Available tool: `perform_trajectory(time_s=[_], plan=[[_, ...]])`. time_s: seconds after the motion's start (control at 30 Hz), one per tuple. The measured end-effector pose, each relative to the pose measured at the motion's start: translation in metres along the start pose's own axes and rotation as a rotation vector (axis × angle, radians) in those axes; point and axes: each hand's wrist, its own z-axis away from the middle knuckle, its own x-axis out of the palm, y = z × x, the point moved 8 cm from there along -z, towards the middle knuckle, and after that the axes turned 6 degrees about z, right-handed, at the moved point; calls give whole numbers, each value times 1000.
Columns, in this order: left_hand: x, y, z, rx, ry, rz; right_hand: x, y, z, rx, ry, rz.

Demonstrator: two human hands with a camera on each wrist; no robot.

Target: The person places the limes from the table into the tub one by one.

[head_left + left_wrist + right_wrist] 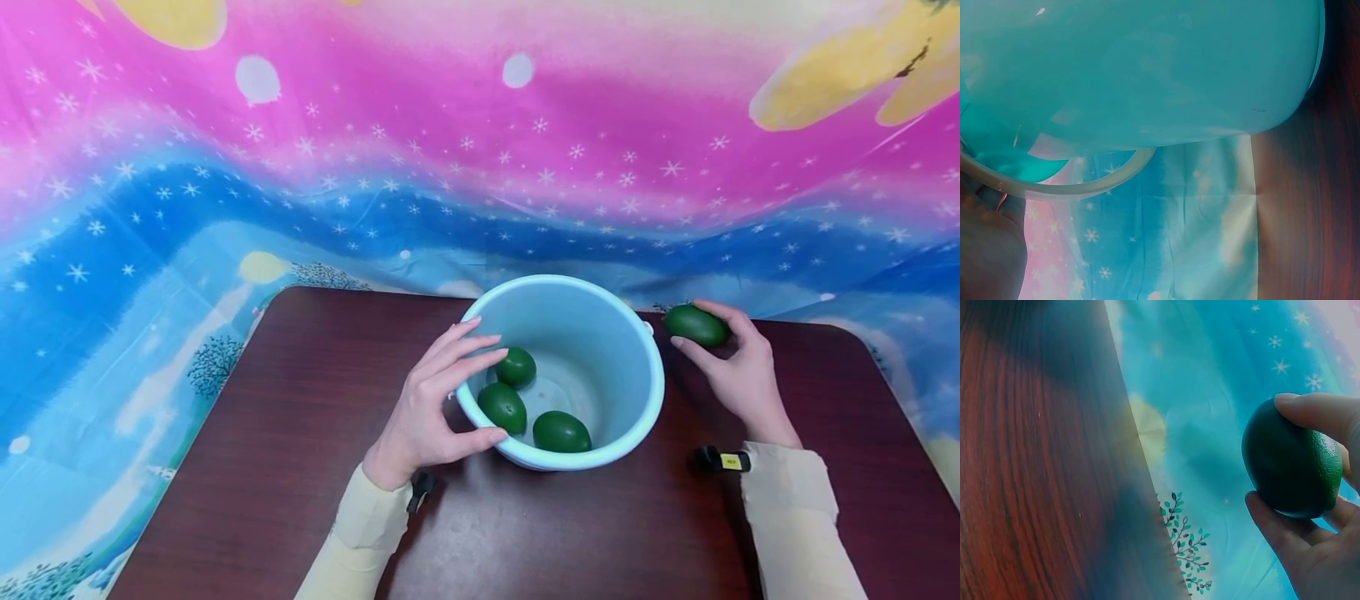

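A light blue bucket (654,392) stands on the table with three green avocados inside: one at the left wall (516,367), one just below it (502,408) and one toward the near side (562,432). My left hand (442,400) holds the bucket's left rim, fingertips reaching over the edge and thumb at the near side. In the left wrist view the bucket wall (1166,75) fills the top, its pale handle (1085,187) hanging beside the hand. Right of the bucket, my right hand (742,367) grips another avocado (1285,462) between thumb and fingers, above the tabletop.
The dark brown wooden table (300,467) has its far edge just behind the bucket. A pink and blue cloth (420,150) with snowflakes hangs behind it. Black wrist straps (708,460) sit at the cuffs of the cream sleeves (795,500).
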Motion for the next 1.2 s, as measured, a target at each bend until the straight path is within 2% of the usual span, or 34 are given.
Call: perform_trajectory(time_s=[0.17, 0.27, 0.63, 1.03, 1.2], plan=[[0, 0, 0, 2, -2, 3, -3, -27, 5, -8, 8, -46], [0, 0, 0, 5, 0, 4, -3, -35, 7, -17, 20, -84], [0, 1, -1, 18, 9, 7, -1, -38, 11, -80, 52, -186], [-1, 1, 0, 12, 10, 8, -16, -56, 20, -92, 91, -243], [0, 0, 0, 1, 7, 3, -26, -64, 26, -92, 112, -312]])
